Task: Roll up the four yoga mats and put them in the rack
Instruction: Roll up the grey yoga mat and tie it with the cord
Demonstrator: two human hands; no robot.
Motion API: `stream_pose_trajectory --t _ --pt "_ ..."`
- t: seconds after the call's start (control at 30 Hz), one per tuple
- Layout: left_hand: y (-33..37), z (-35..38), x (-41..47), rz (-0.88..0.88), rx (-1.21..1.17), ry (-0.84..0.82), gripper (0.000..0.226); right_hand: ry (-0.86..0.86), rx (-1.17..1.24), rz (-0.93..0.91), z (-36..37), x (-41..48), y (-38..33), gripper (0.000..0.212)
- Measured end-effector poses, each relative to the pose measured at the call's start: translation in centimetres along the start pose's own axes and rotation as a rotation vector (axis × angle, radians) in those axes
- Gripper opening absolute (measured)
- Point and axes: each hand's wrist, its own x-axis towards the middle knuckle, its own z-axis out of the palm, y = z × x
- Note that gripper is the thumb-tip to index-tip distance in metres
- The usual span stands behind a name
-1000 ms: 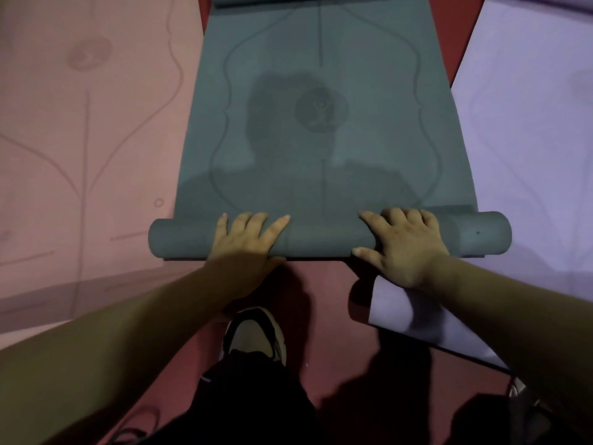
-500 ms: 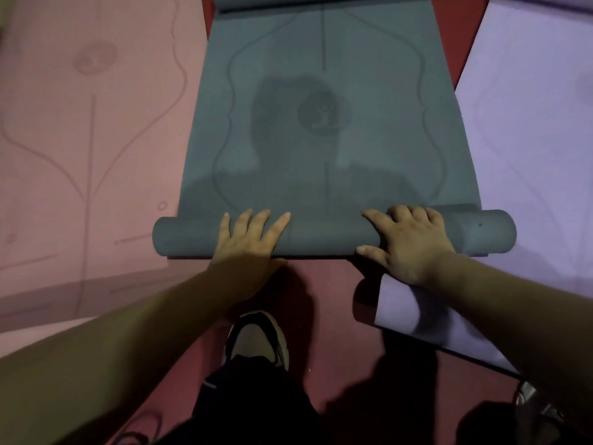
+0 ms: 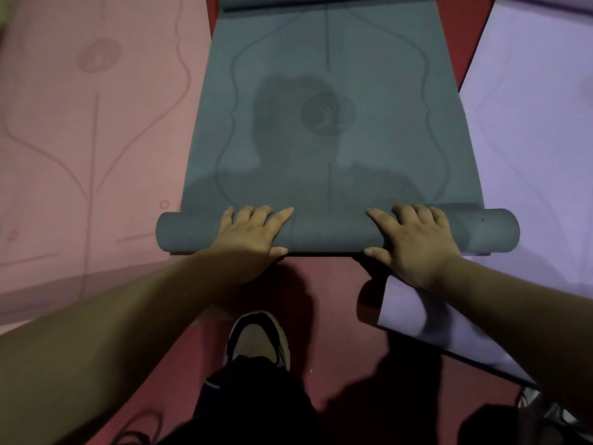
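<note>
Grey mat (image 3: 337, 149), centre frame, on the red floor (image 3: 321, 293). Its near end is rolled, and the roll lies across mid-frame. Left grip (image 3: 253, 232) and right grip (image 3: 414, 242) rest flat on the roll, fingers spread, clasping nothing. Likely pressing evenly to keep the roll tight and straight. Pink mat (image 3: 80, 149) at left and lilac mat (image 3: 529, 139) at right lie unrolled. No rack in view.

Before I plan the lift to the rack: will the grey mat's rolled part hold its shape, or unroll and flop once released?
Likely to loosen: both the left hand and right hand press on the roll, and nothing ties it. Probably soft, not stiff: the grey mat's far end curls up. Being round, it could roll.
</note>
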Motion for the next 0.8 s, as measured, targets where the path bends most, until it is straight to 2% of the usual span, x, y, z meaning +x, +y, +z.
stream_pose_trajectory --t 0.1,0.2,0.37,0.53,0.7,0.8 --pt "0.4 1.1 -1.2 0.016 0.053 0.119 0.090 -0.077 -0.018 -0.005 -0.9 0.8 0.3 0.083" --pt "0.2 2.0 -1.7 0.041 0.082 0.222 0.088 -0.176 -0.018 -0.016 -1.7 1.7 0.6 0.085" --pt "-0.6 0.8 -0.6 0.000 0.020 0.061 0.082 -0.071 -0.016 -0.021 -0.9 1.2 0.5 0.089" --pt "-1.1 -0.2 0.8 0.018 -0.015 -0.010 0.079 0.048 0.001 -0.015 0.0 0.6 0.3 0.081" --pt "-1.4 -1.0 1.6 0.029 -0.002 -0.096 0.091 0.031 0.004 -0.020 -0.4 1.1 0.5 0.081" --pt "-1.6 -0.8 1.9 0.032 0.031 -0.078 0.092 -0.002 -0.018 -0.017 -0.5 1.5 0.7 0.082"
